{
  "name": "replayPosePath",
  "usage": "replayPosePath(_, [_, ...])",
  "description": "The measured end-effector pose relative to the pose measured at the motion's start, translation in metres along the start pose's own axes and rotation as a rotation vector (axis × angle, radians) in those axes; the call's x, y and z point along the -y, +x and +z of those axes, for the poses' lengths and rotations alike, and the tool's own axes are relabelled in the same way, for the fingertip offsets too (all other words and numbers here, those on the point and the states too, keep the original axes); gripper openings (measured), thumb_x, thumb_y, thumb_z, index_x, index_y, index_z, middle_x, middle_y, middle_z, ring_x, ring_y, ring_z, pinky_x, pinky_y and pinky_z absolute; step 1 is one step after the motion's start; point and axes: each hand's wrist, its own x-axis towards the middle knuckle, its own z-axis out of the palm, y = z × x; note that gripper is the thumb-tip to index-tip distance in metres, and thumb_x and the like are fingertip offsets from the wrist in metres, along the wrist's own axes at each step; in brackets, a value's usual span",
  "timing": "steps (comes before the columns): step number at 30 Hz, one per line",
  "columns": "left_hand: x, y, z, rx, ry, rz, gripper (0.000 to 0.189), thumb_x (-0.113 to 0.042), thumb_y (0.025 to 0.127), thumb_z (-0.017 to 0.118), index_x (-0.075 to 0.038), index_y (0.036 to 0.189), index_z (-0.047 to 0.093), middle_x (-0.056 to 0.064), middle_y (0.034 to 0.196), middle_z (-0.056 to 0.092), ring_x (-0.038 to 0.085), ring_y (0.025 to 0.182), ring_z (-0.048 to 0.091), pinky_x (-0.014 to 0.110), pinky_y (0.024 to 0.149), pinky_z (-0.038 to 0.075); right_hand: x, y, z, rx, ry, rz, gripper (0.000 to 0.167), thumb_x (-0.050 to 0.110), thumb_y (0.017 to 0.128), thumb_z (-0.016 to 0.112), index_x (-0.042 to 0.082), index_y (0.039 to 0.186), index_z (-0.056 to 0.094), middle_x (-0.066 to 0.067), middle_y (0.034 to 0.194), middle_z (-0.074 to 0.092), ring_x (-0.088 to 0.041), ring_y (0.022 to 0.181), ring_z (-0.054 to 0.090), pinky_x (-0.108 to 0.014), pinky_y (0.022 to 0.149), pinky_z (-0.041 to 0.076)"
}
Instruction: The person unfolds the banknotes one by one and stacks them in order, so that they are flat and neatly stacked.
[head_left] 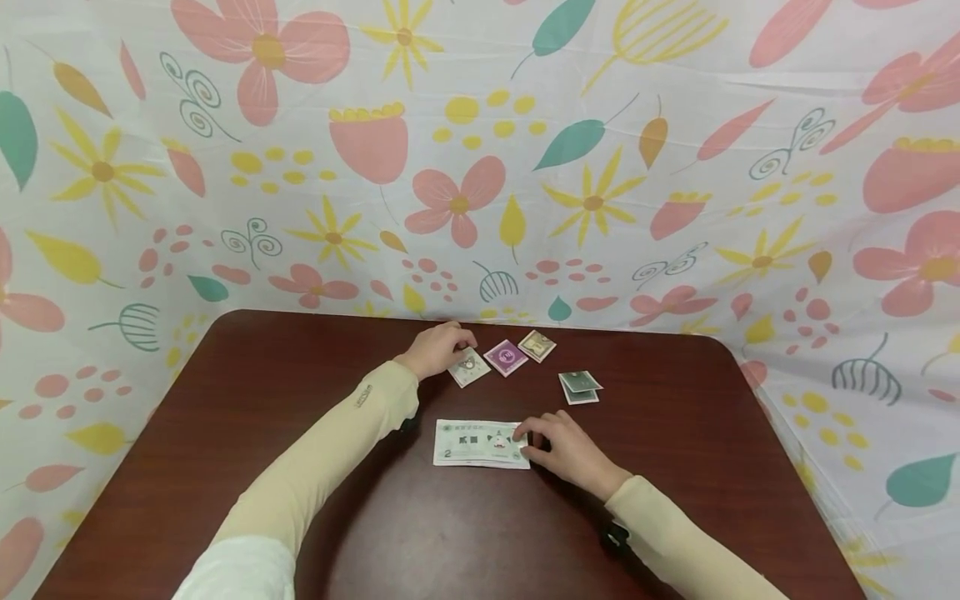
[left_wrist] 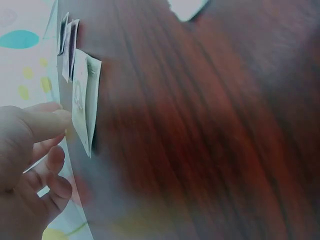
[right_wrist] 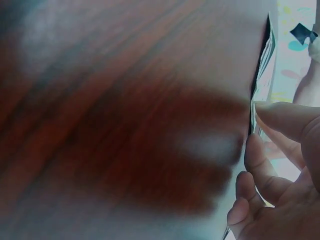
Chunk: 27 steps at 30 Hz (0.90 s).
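My left hand [head_left: 437, 350] is at the back of the table, its thumb and forefinger pinching a corner of a pale folded play banknote [head_left: 469, 369]. Seen from the left wrist, this folded note [left_wrist: 86, 100] has its two halves spread slightly apart, and the other fingers are curled below. Nearer the front lies a flat stack of pale green play banknotes [head_left: 472, 443], marked with a 2 on top. My right hand [head_left: 570, 450] pinches the right end of that stack between thumb and fingers. In the right wrist view several layered paper edges [right_wrist: 265, 65] show beside the thumb.
A purple folded note [head_left: 506, 357] and a yellow-brown one [head_left: 537, 346] lie in a row right of the left hand. Farther right, a dark green folded note [head_left: 581, 387] stands partly sprung open. A flower-patterned cloth [head_left: 465, 275] hangs behind the brown table [head_left: 247, 392].
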Motion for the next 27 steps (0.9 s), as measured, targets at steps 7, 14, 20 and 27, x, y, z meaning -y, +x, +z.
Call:
replayPosePath(7, [0.002,0.003,-0.002,0.09,0.018,-0.022,0.022,-0.017,0.102,0.07,-0.017,0.124,0.074,0.006,0.112,0.062,0.022,0.101,0.061,0.04,0.085,0.052,0.002,0.001,0.002,0.011,0.002,-0.003,0.019,0.012,0.092,0.079,0.02,0.108,0.073,0.014,0.08,0.054,-0.013,0.083,0.047,-0.028,0.072,0.042])
replayPosePath(14, [0.005,-0.003,-0.01,0.119,0.012,-0.05,0.02,-0.022,0.097,0.076,-0.018,0.116,0.073,0.005,0.113,0.061,0.022,0.101,0.059,0.04,0.086,0.051,0.004,0.001,0.001,0.01,-0.001,-0.002,0.019,0.012,0.092,0.079,0.02,0.109,0.073,0.014,0.081,0.054,-0.013,0.084,0.047,-0.029,0.073,0.042])
replayPosePath(20, [0.009,-0.008,-0.015,0.124,0.01,-0.046,0.017,-0.026,0.093,0.08,-0.017,0.102,0.069,0.004,0.109,0.061,0.021,0.097,0.058,0.038,0.084,0.05,0.004,0.0,-0.001,0.007,0.0,0.003,0.02,0.012,0.092,0.079,0.02,0.109,0.073,0.014,0.08,0.053,-0.012,0.084,0.047,-0.029,0.073,0.042])
replayPosePath(27, [0.014,-0.013,-0.011,0.077,0.003,-0.02,0.017,-0.019,0.095,0.079,-0.017,0.09,0.062,-0.001,0.092,0.066,0.016,0.082,0.059,0.035,0.075,0.048,0.003,-0.001,0.0,0.003,-0.012,0.004,0.02,0.011,0.092,0.08,0.02,0.109,0.073,0.015,0.08,0.053,-0.013,0.084,0.047,-0.028,0.073,0.042])
